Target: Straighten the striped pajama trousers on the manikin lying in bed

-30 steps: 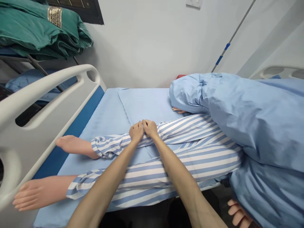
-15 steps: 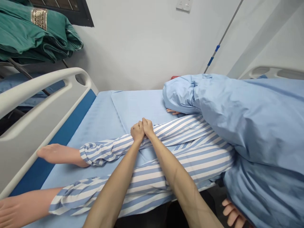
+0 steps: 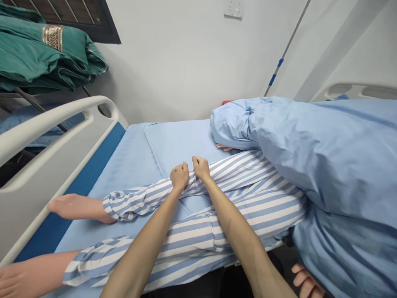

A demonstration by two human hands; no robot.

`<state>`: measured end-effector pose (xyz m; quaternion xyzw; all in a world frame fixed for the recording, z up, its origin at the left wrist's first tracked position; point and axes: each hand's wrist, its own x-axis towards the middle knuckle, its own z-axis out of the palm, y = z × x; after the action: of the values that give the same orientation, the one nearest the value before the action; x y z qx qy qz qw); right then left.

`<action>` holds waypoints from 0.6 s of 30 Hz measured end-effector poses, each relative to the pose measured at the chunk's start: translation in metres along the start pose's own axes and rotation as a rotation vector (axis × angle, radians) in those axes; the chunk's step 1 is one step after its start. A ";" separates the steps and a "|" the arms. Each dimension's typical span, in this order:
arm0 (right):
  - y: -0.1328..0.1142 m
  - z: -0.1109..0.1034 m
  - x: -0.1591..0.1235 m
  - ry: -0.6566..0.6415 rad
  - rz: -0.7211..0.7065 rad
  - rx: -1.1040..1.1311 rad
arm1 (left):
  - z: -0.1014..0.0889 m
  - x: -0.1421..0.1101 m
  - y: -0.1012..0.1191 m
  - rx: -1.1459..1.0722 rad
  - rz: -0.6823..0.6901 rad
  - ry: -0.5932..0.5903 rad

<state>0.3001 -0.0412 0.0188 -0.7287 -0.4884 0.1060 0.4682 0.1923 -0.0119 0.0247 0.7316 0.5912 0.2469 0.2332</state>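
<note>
My left hand point(image 3: 180, 175) is closed in a fist at the far leg of the striped trousers point(image 3: 149, 194), near the knee. A short way to its right, my right hand point(image 3: 201, 167) is also a fist, at the upper edge of the same leg. No cloth shows between the fingers of either hand; the undersides are hidden. The trousers clothe a manikin lying on the bed, its bare far foot point(image 3: 71, 206) and near foot point(image 3: 27, 273) at the left. My forearms cross above the near leg.
A blue quilt point(image 3: 335, 157) covers the manikin's upper body; fingers point(image 3: 307, 281) stick out below it. The bed's footboard point(image 3: 93, 120) rises at left. Beyond it lies folded green cloth point(image 3: 46, 58). A pole point(image 3: 282, 60) stands by the wall.
My two fists, touching half a second ago, are now apart, the right one having shifted to the right. The view has tilted slightly. The manikin's legs lie as before.
</note>
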 end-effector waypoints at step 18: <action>-0.004 -0.024 0.011 -0.146 0.051 -0.196 | 0.030 0.013 0.034 0.128 0.062 -0.128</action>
<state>0.3183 -0.0458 0.0381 -0.7734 -0.5107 0.1223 0.3549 0.2393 -0.0071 0.0237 0.7773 0.5666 0.1685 0.2155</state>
